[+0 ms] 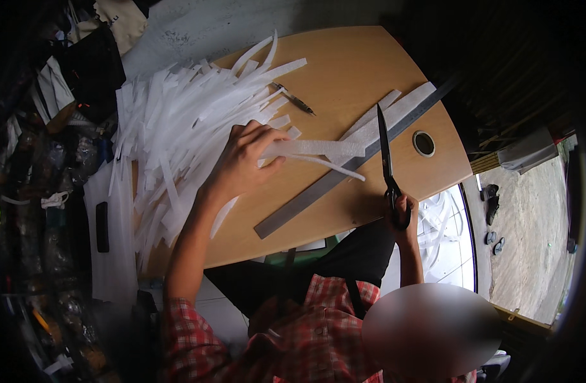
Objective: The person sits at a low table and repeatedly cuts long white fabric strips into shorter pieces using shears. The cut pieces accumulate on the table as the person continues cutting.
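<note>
My left hand (245,158) is closed around the near ends of a few white foam strips (312,149), which stretch to the right over the table. At the table's right front edge, my right hand (404,220) grips black-handled scissors (387,153) by their loops, the long dark blades pointing away from me. Beneath the strips' far ends a long grey metal ruler (299,203) lies diagonally across the tabletop. Along its far side rest wider pieces of white foam sheet (404,108). A big heap of cut foam strips (171,127) spreads beyond and left of my left hand.
The wooden table (344,57) has a round cable hole (424,143) on its right. A dark pen-like tool (295,99) lies beside the heap. A black phone-shaped object (102,226) sits at the left. More white strips (436,223) lie on the tiled floor; sandals (494,242) are outside.
</note>
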### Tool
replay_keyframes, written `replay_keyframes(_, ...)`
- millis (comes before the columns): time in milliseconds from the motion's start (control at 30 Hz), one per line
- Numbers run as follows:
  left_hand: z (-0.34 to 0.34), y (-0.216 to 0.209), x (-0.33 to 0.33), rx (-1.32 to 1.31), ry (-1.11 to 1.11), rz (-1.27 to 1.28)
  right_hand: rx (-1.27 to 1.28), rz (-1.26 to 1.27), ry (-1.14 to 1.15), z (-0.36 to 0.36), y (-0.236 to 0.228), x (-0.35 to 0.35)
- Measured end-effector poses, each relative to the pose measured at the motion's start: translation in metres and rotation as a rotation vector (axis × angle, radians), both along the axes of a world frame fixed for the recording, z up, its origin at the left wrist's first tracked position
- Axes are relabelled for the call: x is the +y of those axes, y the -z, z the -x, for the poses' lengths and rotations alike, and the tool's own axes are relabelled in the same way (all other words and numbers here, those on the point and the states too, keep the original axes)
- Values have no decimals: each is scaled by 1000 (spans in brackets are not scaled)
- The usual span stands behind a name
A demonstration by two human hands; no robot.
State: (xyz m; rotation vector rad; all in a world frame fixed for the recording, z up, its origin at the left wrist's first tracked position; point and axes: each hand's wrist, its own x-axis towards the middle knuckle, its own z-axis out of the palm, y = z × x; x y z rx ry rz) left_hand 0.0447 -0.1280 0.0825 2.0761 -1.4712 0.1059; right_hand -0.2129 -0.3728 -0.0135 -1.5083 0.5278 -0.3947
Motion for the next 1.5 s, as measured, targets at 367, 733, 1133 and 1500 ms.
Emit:
replay_keyframes(367, -36, -8, 29, -299, -682, -69, -10, -13, 4, 2, 7, -3)
replay_keyframes(733, 19, 82, -199, 121, -322, -204, -9, -109, 14, 0, -2, 1)
replay_keyframes(1133, -30, 102, -173, 688, -211, -78, 46, -113, 23, 3, -1, 1)
replay_keyframes(1500, 33, 84, -181, 211, -273, -169, -44, -84, -9, 2, 7, -4)
